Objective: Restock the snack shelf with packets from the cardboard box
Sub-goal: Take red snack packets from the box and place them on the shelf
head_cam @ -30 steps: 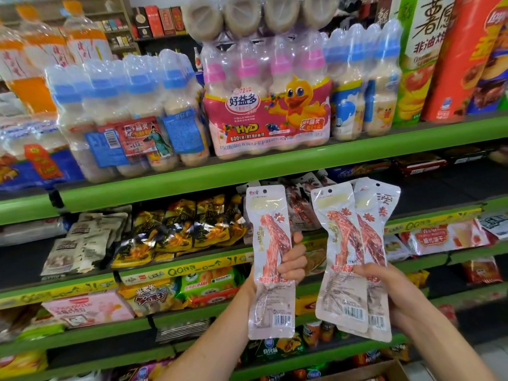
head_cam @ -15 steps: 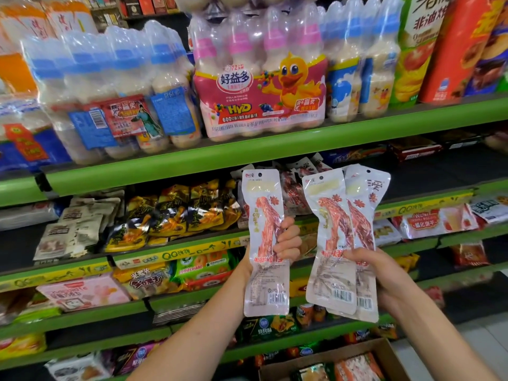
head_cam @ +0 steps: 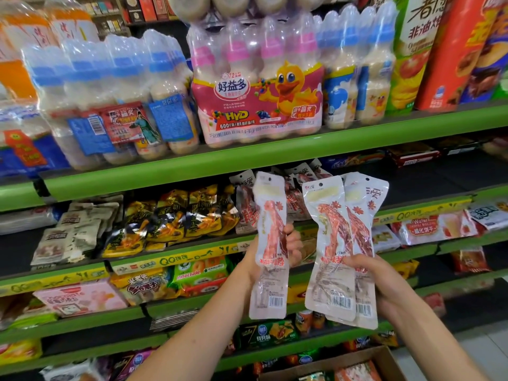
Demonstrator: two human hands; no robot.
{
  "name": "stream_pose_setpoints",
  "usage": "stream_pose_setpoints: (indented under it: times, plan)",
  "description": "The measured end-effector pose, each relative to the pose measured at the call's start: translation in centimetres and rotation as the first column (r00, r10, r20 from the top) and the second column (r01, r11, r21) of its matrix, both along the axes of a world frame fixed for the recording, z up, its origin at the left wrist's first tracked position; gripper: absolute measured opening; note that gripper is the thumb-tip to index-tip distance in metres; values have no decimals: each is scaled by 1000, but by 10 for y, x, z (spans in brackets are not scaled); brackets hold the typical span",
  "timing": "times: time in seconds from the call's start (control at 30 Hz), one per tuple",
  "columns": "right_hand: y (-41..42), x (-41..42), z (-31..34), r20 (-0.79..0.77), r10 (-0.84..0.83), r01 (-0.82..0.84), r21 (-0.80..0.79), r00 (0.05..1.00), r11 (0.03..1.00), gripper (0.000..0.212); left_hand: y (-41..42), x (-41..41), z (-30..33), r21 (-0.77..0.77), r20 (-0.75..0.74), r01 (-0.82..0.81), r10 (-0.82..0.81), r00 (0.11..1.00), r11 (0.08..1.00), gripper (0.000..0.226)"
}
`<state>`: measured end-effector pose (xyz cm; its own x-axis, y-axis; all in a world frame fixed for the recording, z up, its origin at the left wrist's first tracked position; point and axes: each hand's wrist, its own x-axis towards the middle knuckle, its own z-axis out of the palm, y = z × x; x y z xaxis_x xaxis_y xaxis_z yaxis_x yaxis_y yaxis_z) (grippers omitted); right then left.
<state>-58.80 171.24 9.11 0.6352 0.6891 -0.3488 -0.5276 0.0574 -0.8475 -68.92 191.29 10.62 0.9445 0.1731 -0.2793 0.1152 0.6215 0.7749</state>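
My left hand (head_cam: 291,243) grips one long clear snack packet (head_cam: 270,243) with red meat inside, held upright before the green shelf. My right hand (head_cam: 382,281) holds two more of the same packets (head_cam: 338,243), fanned and overlapping. Both sets hover in front of the second shelf (head_cam: 192,251), where matching packets (head_cam: 295,199) stand at the back. The cardboard box (head_cam: 354,358) shows at the bottom right with packets inside.
Shrink-wrapped bottle multipacks (head_cam: 258,86) fill the top green shelf (head_cam: 275,155). Black and gold snack bags (head_cam: 176,215) and pale bags (head_cam: 74,232) lie left of my hands. Lower shelves hold more packets. Tall crisp tubes (head_cam: 445,50) stand at the upper right.
The view has shifted slightly between frames. Both hands keep the packets upright at about the same spot in front of the second shelf.
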Motion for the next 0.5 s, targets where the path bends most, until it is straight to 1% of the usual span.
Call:
stream_pose_setpoints:
  times: [0.03,0.07,0.1,0.13,0.2,0.27,0.3,0.37,0.43,0.5]
  plan:
    - [0,0,0,0,1,-1,-14,1000,1000,24,-2,5,2,-119,-97,-36,25,995,992,18]
    - [0,0,-1,1,1,-1,-27,1000,1000,23,1,11,-1,-143,-184,-110,83,979,984,12]
    - [0,0,-1,3,-3,3,-36,1000,999,19,2,11,-3,-98,-214,-176,151,965,980,12]
    - [0,0,0,5,-9,9,-43,1000,999,15,1,11,-1,-1,-228,-203,197,953,979,17]
    - [-1,0,1,2,-20,20,-49,1000,999,9,4,13,5,162,-206,-194,225,952,968,22]
    - [-3,1,2,-9,-19,19,-46,1000,999,7,18,18,15,349,-191,-189,267,944,918,21]
    - [-4,2,2,-16,-19,18,-40,1000,999,8,28,23,20,429,-172,-200,297,939,881,21]
    - [-7,4,2,-25,-23,23,-21,999,1000,14,49,34,33,600,-117,-207,341,933,773,19]
    - [-9,5,1,-28,-27,27,-10,999,1000,19,72,47,40,744,-62,-238,420,906,624,17]
    - [-11,5,1,-29,-33,33,-1,999,999,22,94,57,48,843,-23,-264,521,854,469,26]
